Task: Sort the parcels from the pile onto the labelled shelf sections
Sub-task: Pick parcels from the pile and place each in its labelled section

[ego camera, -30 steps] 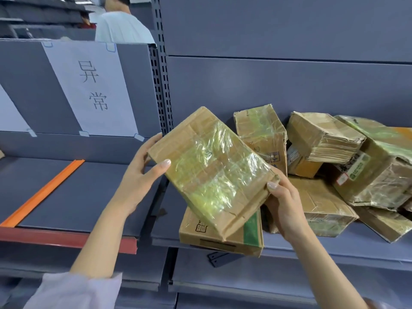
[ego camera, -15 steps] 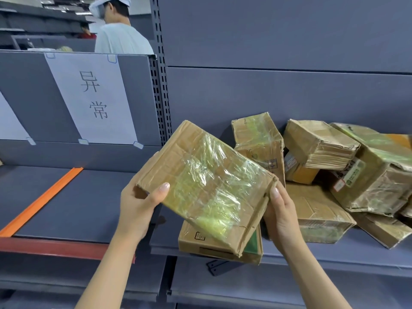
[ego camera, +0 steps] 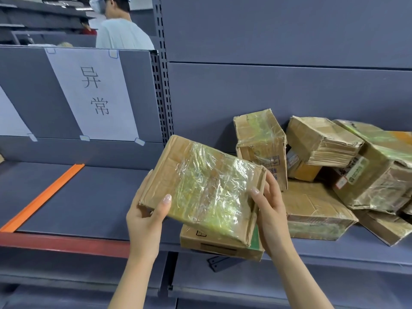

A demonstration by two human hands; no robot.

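I hold a flat cardboard parcel (ego camera: 202, 188) wrapped in shiny clear tape, tilted, in front of the shelf upright. My left hand (ego camera: 147, 216) grips its lower left corner, thumb on top. My right hand (ego camera: 268, 208) grips its right edge. Beneath it a small box with a green side (ego camera: 214, 241) lies at the shelf's front edge. The pile of taped cardboard parcels (ego camera: 323, 166) sits on the right shelf. A paper label with two characters (ego camera: 93, 94) hangs on the back panel of the left shelf section (ego camera: 89, 197).
An orange divider strip (ego camera: 42, 197) runs across the left shelf, which has a red front edge (ego camera: 62, 243). Part of a second paper label (ego camera: 9, 117) shows at the far left. A person in a light shirt (ego camera: 122, 32) stands behind the shelving.
The parcel has turned flatter and come lower and slightly left in my hands. My left hand shifted from its upper left edge to its lower left corner.
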